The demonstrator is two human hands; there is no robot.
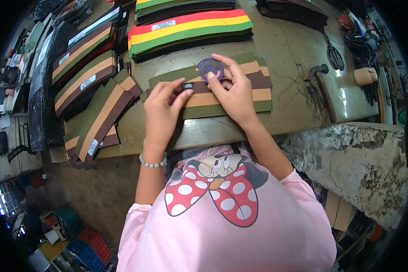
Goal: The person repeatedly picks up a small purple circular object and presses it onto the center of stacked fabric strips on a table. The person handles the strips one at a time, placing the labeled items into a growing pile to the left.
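Striped strips of woven webbing (204, 99) in green, tan and brown lie overlapped on the table in front of me. My left hand (162, 100) rests over their left part, its thumb and fingers closed at a small black tag with pale print (187, 85). My right hand (235, 88) grips a purple ring-shaped roll (216, 63) with a round centre, the thumb pressed on its middle. The roll is held just above the strips. The other fingers of my right hand are partly hidden behind it.
Red, yellow and green strips (190, 29) are stacked beyond my hands. Piles of green, tan and brown strips (84, 86) with white labels stand at the left. A hammer (319, 70), a coil of dark wire (334, 59) and a beige cup-like object (365, 76) are at the right.
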